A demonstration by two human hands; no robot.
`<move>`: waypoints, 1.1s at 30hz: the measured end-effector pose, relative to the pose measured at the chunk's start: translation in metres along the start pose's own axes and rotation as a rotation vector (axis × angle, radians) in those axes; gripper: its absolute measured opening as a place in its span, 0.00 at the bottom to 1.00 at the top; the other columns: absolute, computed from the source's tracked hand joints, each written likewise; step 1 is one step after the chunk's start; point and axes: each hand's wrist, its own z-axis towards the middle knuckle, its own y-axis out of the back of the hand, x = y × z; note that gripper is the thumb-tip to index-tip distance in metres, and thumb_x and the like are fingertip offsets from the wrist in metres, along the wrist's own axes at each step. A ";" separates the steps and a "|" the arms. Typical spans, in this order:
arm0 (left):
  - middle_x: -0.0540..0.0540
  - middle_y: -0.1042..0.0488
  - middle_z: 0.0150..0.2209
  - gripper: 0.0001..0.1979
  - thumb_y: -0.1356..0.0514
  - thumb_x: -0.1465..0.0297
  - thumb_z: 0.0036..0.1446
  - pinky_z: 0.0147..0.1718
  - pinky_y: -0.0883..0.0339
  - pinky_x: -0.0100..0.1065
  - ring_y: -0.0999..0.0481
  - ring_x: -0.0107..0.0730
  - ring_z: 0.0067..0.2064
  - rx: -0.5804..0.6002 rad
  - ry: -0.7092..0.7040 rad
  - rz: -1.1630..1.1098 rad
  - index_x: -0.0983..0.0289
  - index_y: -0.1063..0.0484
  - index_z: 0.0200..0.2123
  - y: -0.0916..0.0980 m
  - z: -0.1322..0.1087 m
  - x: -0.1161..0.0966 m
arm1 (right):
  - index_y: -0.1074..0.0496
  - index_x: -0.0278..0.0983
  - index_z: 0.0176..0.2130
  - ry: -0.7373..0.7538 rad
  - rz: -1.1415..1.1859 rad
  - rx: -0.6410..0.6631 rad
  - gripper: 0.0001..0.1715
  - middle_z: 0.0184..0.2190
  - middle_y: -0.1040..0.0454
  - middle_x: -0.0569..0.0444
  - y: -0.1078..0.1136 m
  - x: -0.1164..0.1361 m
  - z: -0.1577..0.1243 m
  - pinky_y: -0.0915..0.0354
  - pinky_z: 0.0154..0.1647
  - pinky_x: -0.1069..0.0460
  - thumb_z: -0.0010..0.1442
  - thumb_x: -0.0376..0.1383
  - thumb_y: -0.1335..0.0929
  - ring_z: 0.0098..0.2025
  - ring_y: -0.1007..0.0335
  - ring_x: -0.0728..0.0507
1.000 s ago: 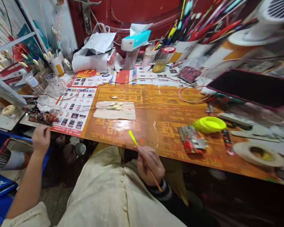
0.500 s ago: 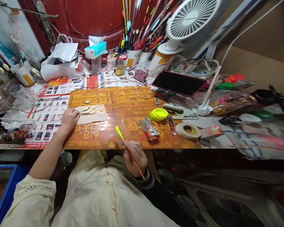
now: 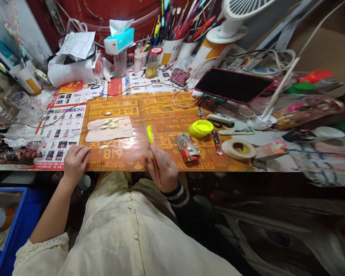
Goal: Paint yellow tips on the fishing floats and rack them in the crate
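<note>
My left hand [image 3: 77,159] pinches the thin stem of a fishing float [image 3: 104,147], whose pale oval body points right over the orange table sheet. Just beyond it, several similar floats [image 3: 110,123] lie on a white cloth [image 3: 96,135], their long thin stems running left and right. My right hand [image 3: 164,166] is closed around a paintbrush [image 3: 150,134] with bright yellow bristles pointing up and away from me. To the right of that hand stands a small open tub of yellow paint [image 3: 200,128], beside a paint-smeared block [image 3: 187,147].
A roll of tape [image 3: 238,148], scissors [image 3: 221,119] and a dark tablet [image 3: 232,85] lie to the right. At the back are a tissue box [image 3: 119,40], a lidded jar [image 3: 153,63], cups of brushes [image 3: 170,53] and a white fan [image 3: 232,23]. A glass mug [image 3: 28,106] stands left.
My left hand has moved off the cloth toward the table's front edge, drawing one float away from the others. The brush in my right hand has tilted more upright. The view has shifted slightly.
</note>
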 end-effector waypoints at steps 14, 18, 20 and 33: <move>0.57 0.22 0.44 0.15 0.48 0.69 0.69 0.47 0.33 0.40 0.26 0.36 0.45 0.168 0.030 -0.011 0.56 0.23 0.51 0.010 -0.029 0.016 | 0.41 0.39 0.68 -0.095 -0.137 -0.009 0.34 0.55 0.24 0.42 0.009 -0.003 -0.014 0.25 0.55 0.46 0.65 0.30 0.35 0.54 0.23 0.37; 0.58 0.22 0.45 0.19 0.52 0.70 0.70 0.48 0.35 0.42 0.26 0.36 0.47 0.243 0.089 0.099 0.55 0.24 0.54 0.018 -0.045 0.039 | 0.37 0.40 0.67 -0.094 -0.218 -0.110 0.33 0.49 0.21 0.43 0.011 -0.012 -0.024 0.22 0.47 0.45 0.64 0.34 0.34 0.47 0.20 0.36; 0.57 0.22 0.44 0.20 0.53 0.70 0.70 0.49 0.36 0.43 0.26 0.36 0.46 0.252 0.117 0.130 0.55 0.24 0.54 0.023 -0.052 0.048 | 0.37 0.40 0.67 -0.088 -0.236 -0.126 0.34 0.48 0.20 0.43 0.010 -0.016 -0.027 0.22 0.44 0.44 0.63 0.35 0.34 0.45 0.20 0.35; 0.58 0.23 0.39 0.19 0.53 0.70 0.70 0.48 0.36 0.41 0.29 0.36 0.44 0.181 0.155 0.118 0.58 0.22 0.48 0.028 -0.070 0.062 | 0.36 0.41 0.66 0.000 -0.250 -0.150 0.36 0.45 0.19 0.43 0.005 -0.014 -0.023 0.21 0.36 0.44 0.60 0.36 0.33 0.40 0.18 0.35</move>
